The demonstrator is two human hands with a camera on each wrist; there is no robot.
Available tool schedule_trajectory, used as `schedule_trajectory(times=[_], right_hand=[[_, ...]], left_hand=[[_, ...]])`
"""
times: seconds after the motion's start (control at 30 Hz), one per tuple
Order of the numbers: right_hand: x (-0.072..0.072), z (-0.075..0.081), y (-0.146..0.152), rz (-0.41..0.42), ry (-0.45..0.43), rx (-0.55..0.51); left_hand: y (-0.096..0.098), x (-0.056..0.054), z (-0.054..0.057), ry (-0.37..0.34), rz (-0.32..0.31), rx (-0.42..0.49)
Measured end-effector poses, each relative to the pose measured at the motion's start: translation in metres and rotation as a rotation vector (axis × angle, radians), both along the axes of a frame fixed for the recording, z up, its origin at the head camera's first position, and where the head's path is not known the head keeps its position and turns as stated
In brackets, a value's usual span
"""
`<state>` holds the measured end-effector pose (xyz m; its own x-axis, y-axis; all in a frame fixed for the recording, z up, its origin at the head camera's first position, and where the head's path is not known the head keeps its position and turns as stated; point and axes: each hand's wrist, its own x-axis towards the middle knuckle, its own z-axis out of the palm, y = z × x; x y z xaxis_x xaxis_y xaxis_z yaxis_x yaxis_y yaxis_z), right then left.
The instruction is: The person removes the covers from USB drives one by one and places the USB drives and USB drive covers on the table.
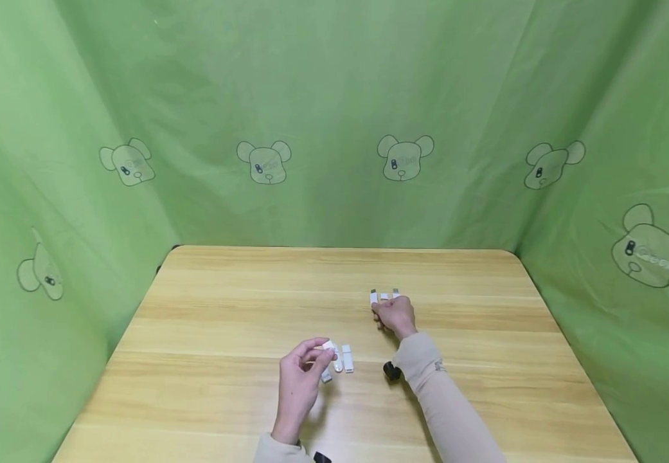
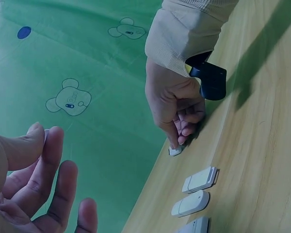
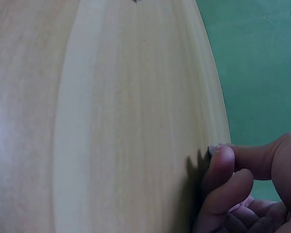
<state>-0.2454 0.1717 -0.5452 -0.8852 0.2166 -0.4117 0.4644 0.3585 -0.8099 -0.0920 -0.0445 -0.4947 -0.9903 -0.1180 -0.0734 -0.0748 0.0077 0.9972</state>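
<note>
At the front middle of the table in the head view, my left hand (image 1: 299, 386) pinches a small white piece (image 1: 328, 345), perhaps a cap, between thumb and fingertips. The left wrist view shows only its thin edge there. Just beside and below this hand lie capped white USB sticks: a rectangular one (image 1: 348, 360), a rounded one (image 1: 338, 365) and a third (image 1: 326, 375). Farther back, my right hand (image 1: 398, 315) pinches a white USB stick (image 1: 373, 298) at the tabletop, its metal plug bare. Another USB stick (image 1: 395, 293) with bare plug and a small white piece (image 1: 385, 296) lie beside it, partly behind the hand.
The wooden table (image 1: 224, 308) has rounded far corners. Green curtains (image 1: 334, 77) with printed bear heads hang behind it and at both sides. A black wrist device (image 1: 392, 371) is at the right sleeve (image 1: 444, 399).
</note>
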Motion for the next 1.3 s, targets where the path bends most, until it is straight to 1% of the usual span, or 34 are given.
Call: schedule_trajectory(times=[0.13, 0.33, 0.57, 0.63, 0.8, 0.9, 1.0, 1.1, 1.17, 1.3], right_hand=[[-0.003, 0.0, 0.0, -0.015, 0.0, 0.002], [-0.002, -0.002, 0.001, -0.024, 0.0, 0.005], [-0.004, -0.008, 0.004, -0.014, 0.02, 0.03], [-0.005, -0.01, 0.005, -0.006, 0.026, 0.032], [-0.006, -0.014, 0.007, 0.014, 0.027, -0.004], [-0.003, -0.014, 0.005, 0.028, 0.024, -0.007], [0.001, -0.015, 0.005, 0.033, 0.024, 0.01], [0.002, -0.017, 0.006, 0.034, 0.034, 0.026], [0.003, -0.017, 0.007, 0.029, 0.041, 0.026], [0.002, -0.014, 0.007, 0.037, 0.054, -0.02]], left_hand=[[0.001, -0.001, 0.0, -0.01, -0.015, 0.003], [0.002, -0.002, 0.0, -0.009, -0.011, -0.026], [0.003, -0.007, 0.002, 0.057, -0.024, -0.096], [0.002, -0.01, 0.003, 0.074, -0.027, -0.112], [0.002, -0.018, 0.006, 0.13, -0.033, -0.167], [0.002, -0.023, 0.007, 0.154, -0.028, -0.189], [0.002, -0.027, 0.007, 0.171, -0.038, -0.224], [0.001, -0.032, 0.007, 0.204, -0.063, -0.286], [0.001, -0.038, 0.008, 0.243, -0.087, -0.331], [-0.001, -0.053, 0.012, 0.308, -0.115, -0.43]])
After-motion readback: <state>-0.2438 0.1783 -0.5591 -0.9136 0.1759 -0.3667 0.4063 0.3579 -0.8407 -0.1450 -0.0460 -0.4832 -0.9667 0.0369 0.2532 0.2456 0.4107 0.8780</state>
